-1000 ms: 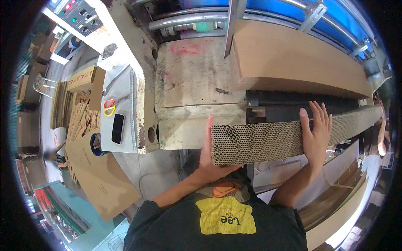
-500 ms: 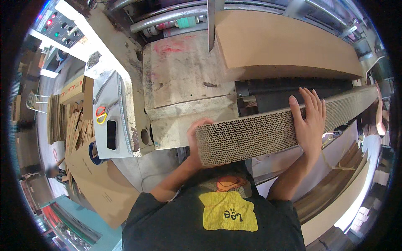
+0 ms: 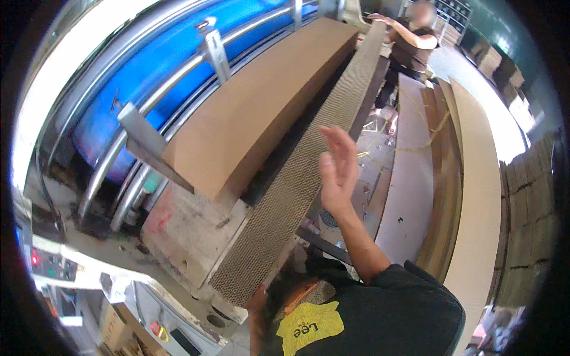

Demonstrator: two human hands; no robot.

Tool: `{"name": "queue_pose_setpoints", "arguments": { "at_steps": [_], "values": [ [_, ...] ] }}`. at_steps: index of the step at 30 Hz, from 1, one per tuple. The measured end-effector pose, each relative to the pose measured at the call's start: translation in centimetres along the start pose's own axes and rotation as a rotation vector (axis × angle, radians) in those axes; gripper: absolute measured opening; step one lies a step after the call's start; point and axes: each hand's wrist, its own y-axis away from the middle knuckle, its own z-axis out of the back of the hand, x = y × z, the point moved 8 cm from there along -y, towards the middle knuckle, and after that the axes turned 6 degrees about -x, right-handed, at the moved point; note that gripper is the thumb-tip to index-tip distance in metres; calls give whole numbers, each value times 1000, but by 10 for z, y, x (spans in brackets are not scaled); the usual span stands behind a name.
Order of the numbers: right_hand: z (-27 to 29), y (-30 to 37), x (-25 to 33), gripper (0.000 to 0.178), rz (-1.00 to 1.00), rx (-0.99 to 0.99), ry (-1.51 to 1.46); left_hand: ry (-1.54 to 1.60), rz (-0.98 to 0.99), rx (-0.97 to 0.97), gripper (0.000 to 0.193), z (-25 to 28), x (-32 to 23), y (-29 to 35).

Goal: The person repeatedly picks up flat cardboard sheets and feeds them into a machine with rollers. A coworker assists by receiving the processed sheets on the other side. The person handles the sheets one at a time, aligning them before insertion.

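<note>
A long stack of corrugated cardboard (image 3: 279, 207), its fluted edges facing up, runs from near me to the far right. At its near end is my left hand (image 3: 256, 298), whose fingers are mostly hidden by the stack. My right hand (image 3: 339, 169) is at the stack's right edge, open, fingers stretched and thumb apart; whether it touches the cardboard I cannot tell. At the far end a co-worker's hand (image 3: 383, 19) rests on the stack. Left of it, a second brown cardboard stack (image 3: 261, 101) lies flat against the machine.
Metal brackets (image 3: 142, 139) and steel rails (image 3: 169, 77) stand before a blue cylinder (image 3: 136, 89) on the left. Tall cardboard sheets (image 3: 475, 178) lean at the right. A phone (image 3: 185, 342) and scissors (image 3: 158, 331) lie on a ledge near me.
My view has swung to the right, bringing the co-worker and the blue cylinder into sight. My right hand, earlier flat on the stack's fluted face, now has its fingers raised at its right edge.
</note>
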Motion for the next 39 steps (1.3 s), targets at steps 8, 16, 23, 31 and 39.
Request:
{"name": "queue_pose_setpoints", "arguments": {
  "at_steps": [8, 16, 23, 31, 39],
  "values": [
    [101, 169, -245, 37, -987, -579, -353, -20, -204, -364, 25, 40, 2, -17],
    [-27, 288, -228, 91, -1504, -104, -1060, 733, -51, -521, 79, 109, -34, -64],
    [-44, 225, -207, 102, -1421, -267, -1016, 1160, 300, -546, 67, 113, -14, -145],
    [-20, 184, -216, 94, -1322, -264, -792, 1278, 382, -131, 54, 75, -49, -248],
    [-9, 107, -250, 82, -1191, -184, -366, 1380, 463, 115, 62, -37, -22, -332]
  ]
}}
